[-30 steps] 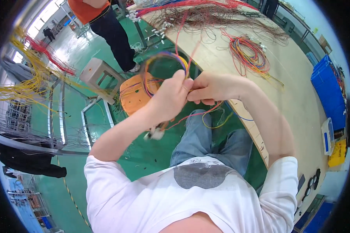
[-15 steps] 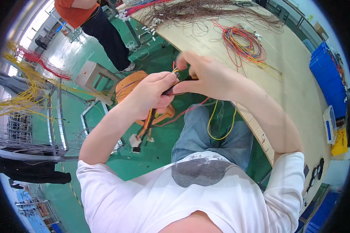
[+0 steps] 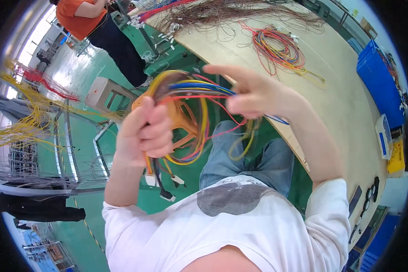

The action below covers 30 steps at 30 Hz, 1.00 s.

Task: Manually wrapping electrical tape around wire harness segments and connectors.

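Note:
My left hand (image 3: 152,131) is closed round a wire harness (image 3: 197,86) of yellow, red, blue and black wires. The bundle bows in a loop between my hands, over the floor and an orange stool (image 3: 179,120). White and black connectors (image 3: 168,196) dangle below my left fist. At the loop's other side, my right hand (image 3: 251,93) grips the wires with its index finger stretched out; some blur hides its exact hold. Blue wire ends come out below that hand, and a thin yellow loop (image 3: 242,147) hangs over my lap.
On the wooden table (image 3: 335,99) at right lie a coiled multicoloured harness (image 3: 278,50) and a spread of brown wires (image 3: 213,16). Blue bins (image 3: 380,86) stand at its far right edge. Yellow wires (image 3: 27,113) hang on a rack at left. A person in orange (image 3: 84,20) stands beyond a grey stool (image 3: 106,95).
My hands have moved apart, the left one down and to the left. The harness, bunched at my hands before, now spreads in a wide loop between them.

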{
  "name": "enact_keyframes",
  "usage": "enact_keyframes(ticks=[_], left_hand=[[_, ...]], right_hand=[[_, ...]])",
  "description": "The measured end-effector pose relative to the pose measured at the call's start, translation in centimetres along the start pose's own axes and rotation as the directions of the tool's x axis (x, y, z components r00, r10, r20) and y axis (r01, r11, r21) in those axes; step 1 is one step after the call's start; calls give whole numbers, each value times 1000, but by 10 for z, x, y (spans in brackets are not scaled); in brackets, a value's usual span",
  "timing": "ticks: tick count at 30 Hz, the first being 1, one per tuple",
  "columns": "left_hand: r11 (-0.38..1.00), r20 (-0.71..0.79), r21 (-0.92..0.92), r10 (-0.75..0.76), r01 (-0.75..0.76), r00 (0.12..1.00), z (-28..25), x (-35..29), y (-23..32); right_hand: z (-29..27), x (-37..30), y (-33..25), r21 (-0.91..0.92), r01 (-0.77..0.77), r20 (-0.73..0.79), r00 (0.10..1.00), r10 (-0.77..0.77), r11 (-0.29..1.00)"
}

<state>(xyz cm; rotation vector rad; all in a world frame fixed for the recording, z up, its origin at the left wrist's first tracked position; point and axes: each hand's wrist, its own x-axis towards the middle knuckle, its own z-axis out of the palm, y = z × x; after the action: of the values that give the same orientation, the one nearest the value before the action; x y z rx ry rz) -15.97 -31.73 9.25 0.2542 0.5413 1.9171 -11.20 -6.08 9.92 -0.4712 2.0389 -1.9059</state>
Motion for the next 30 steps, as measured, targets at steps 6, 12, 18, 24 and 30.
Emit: enact_keyframes(ticks=[6,12,18,24,30], left_hand=[[870,-207,-213,406,-446,890,-31,-45,34],[835,-299,-212,439,-508,847,-59,-68,47],[724,-177,44,684,-688,708,0,-126,89],[642,-59,169,764,-748,643,50,-180,123],[523,-246,411,852,-747,462,7,-181,117]], right_hand=[[-35,-41,54,-16,-400,236,889,392,916],[-25,-31,96,-92,-360,151,916,371,928],[17,-4,-37,-21,-141,-533,839,108,990],[28,23,-60,-410,-132,125,972,199,902],[0,-9,-36,-292,-362,44,919,391,885]])
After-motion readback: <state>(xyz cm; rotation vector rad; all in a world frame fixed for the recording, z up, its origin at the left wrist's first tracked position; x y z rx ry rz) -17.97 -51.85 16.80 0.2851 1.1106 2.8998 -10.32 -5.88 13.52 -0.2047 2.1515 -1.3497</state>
